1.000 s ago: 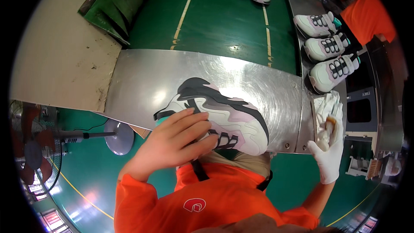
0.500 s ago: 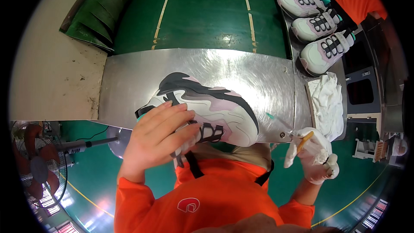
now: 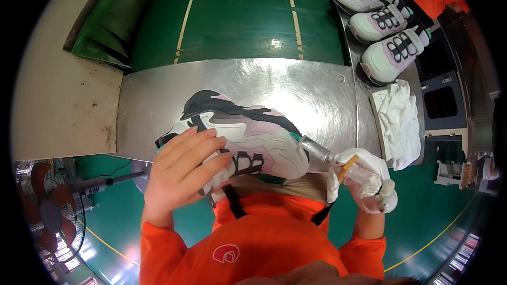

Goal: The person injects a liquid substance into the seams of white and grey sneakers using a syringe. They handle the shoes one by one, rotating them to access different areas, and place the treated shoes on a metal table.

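Note:
A white, pink and black sneaker (image 3: 248, 136) lies on its side over the near edge of the metal table, its dark sole edge facing away from me. My left hand (image 3: 187, 166), bare, grips it around the ankle opening and straps; the thumb is partly hidden. In a white glove, my right hand (image 3: 364, 179) is closed around a clear, tube-shaped applicator (image 3: 315, 149) with a green tip. That tip meets the sneaker near the toe, by the sole edge. A thin yellow-brown stick (image 3: 347, 168) also sits between the gloved fingers.
Three similar sneakers (image 3: 391, 55) stand in a row on the metal ledge at right. Below them lies a crumpled white cloth (image 3: 397, 121) on a board. Beyond the metal table (image 3: 153, 95) runs a green conveyor belt (image 3: 237, 26) carrying more shoes. A fan (image 3: 50, 214) stands at left.
My right hand has moved left, bringing the applicator's green tip from beside the sneaker onto its toe area. The left hand keeps its grip on the sneaker. The view has shifted slightly.

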Demonstrator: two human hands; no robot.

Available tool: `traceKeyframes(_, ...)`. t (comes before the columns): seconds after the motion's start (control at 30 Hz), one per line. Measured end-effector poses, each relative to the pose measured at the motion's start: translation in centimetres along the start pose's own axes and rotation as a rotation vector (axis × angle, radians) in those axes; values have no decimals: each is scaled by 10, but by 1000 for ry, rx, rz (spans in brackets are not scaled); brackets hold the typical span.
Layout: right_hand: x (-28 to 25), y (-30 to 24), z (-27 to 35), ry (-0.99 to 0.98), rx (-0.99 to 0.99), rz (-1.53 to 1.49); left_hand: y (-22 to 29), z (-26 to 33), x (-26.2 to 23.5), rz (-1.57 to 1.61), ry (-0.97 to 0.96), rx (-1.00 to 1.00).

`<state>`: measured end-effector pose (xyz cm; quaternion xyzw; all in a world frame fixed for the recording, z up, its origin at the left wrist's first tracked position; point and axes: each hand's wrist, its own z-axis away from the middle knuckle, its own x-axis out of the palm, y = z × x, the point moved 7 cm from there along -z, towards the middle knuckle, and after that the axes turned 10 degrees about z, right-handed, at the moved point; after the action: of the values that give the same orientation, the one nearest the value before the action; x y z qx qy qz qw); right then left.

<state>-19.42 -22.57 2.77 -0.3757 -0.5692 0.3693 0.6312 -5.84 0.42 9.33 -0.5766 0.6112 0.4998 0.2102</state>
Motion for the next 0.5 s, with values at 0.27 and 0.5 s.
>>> traceKeyframes(0.27,-12,8,11,-155,-89,-48,13,5,8,-100,30,26)
traceKeyframes(0.5,-18,17,16,-125,-143,-167,34,23,18,-237,82,-68)
